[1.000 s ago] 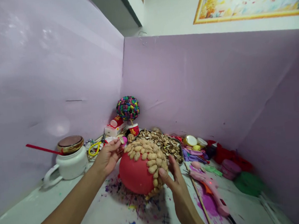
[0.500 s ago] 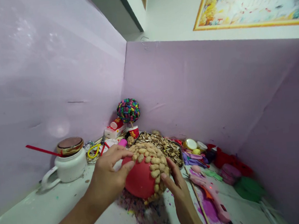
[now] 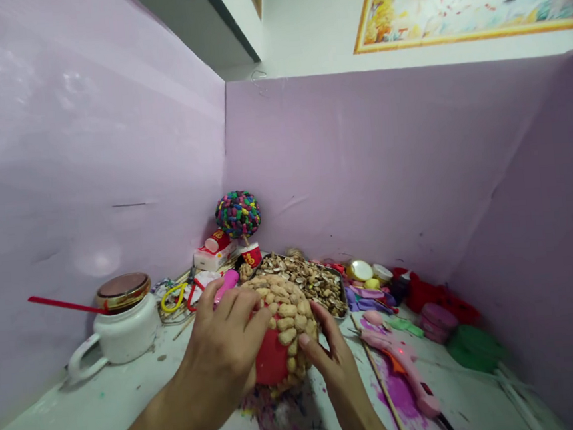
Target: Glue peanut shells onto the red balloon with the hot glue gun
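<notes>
Gripping ball [image 3: 272, 362] at right: right hand [image 3: 335, 361]. Left hand [image 3: 224, 347] bent over its left, hold unclear. Glue gun [image 3: 403, 365] lies farther right.

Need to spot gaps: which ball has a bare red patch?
The peanut-studded ball between left hand and right hand; the multicoloured ball behind shows no such patch.

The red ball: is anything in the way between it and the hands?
Nothing visible: on the red ball, the right hand touches peanuts on the right, and the left hand covers the left part.
</notes>
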A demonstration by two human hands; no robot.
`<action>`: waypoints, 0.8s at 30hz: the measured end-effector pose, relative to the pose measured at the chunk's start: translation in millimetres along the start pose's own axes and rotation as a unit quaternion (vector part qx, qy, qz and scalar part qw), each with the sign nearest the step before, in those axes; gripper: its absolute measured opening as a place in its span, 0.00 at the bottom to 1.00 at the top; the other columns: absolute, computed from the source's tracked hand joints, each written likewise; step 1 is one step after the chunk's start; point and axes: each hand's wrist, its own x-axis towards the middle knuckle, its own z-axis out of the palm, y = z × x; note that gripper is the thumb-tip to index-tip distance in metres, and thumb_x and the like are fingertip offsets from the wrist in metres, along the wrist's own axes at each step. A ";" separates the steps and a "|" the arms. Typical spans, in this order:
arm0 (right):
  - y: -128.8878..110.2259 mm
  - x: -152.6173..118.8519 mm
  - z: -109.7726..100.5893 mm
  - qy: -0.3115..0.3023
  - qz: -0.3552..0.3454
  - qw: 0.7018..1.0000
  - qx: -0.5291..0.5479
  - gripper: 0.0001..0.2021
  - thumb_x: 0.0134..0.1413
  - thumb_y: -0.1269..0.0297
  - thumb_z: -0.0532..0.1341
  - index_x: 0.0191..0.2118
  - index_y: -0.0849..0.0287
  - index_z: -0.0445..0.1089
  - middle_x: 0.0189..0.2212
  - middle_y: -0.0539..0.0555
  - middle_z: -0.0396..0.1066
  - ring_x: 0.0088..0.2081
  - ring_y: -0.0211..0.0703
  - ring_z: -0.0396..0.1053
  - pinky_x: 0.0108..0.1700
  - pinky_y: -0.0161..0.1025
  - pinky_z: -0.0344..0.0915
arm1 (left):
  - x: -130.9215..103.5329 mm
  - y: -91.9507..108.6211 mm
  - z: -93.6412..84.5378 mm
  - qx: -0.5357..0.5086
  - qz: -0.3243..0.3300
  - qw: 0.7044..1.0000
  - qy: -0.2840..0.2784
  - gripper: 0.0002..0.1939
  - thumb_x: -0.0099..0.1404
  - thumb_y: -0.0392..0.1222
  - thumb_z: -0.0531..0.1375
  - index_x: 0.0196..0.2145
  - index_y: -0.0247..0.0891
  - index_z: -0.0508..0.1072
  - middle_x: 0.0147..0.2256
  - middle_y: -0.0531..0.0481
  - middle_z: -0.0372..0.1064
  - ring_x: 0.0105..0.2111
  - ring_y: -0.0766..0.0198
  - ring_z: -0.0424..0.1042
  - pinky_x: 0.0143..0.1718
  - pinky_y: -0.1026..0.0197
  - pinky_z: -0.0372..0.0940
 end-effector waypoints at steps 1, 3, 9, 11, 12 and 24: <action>-0.8 0.1 0.2 -0.002 0.001 1.000 0.001 0.31 0.45 0.55 0.60 0.55 0.61 0.56 0.57 0.59 0.57 0.58 0.52 0.52 0.56 0.44 0.55 | 0.4 0.5 1.2 0.011 0.013 1.000 -0.001 0.20 0.48 0.25 0.52 0.35 0.43 0.74 0.34 0.44 0.67 0.39 0.51 0.63 0.54 0.42 0.44; -2.2 0.4 0.7 -0.007 0.002 1.000 0.005 0.32 0.45 0.55 0.60 0.55 0.61 0.55 0.57 0.60 0.57 0.58 0.53 0.53 0.55 0.44 0.55 | 1.0 0.2 2.5 0.020 0.027 0.999 0.003 0.19 0.48 0.26 0.52 0.34 0.42 0.74 0.34 0.44 0.68 0.39 0.51 0.64 0.53 0.42 0.45; -1.6 1.9 1.1 -0.007 0.003 1.000 0.005 0.32 0.44 0.54 0.60 0.55 0.62 0.54 0.57 0.60 0.56 0.58 0.52 0.53 0.56 0.44 0.54 | -1.0 -7.4 1.9 0.121 0.092 0.988 -0.040 0.16 0.53 0.28 0.52 0.36 0.38 0.72 0.37 0.42 0.68 0.41 0.51 0.64 0.52 0.39 0.47; -1.0 2.5 0.6 -0.012 -0.001 1.000 -0.001 0.32 0.44 0.53 0.59 0.55 0.62 0.54 0.57 0.60 0.56 0.58 0.52 0.53 0.56 0.44 0.54 | -1.4 -8.8 1.2 0.156 0.110 0.980 -0.058 0.15 0.55 0.28 0.51 0.37 0.36 0.71 0.38 0.42 0.67 0.42 0.52 0.63 0.51 0.38 0.49; -0.8 2.7 0.3 -0.016 -0.001 1.000 -0.003 0.32 0.45 0.53 0.59 0.55 0.62 0.53 0.57 0.60 0.56 0.58 0.52 0.53 0.56 0.44 0.53 | -1.3 -9.0 0.9 0.162 0.113 0.979 -0.059 0.14 0.55 0.28 0.51 0.37 0.35 0.71 0.38 0.42 0.67 0.42 0.52 0.63 0.51 0.38 0.49; -0.8 2.1 -1.9 -0.013 0.000 1.000 -0.009 0.31 0.45 0.53 0.58 0.54 0.62 0.53 0.57 0.62 0.56 0.58 0.54 0.52 0.56 0.47 0.54 | -2.9 -21.1 4.6 -0.020 0.025 0.999 -0.040 0.07 0.58 0.28 0.54 0.32 0.36 0.69 0.35 0.47 0.64 0.38 0.60 0.62 0.43 0.51 0.58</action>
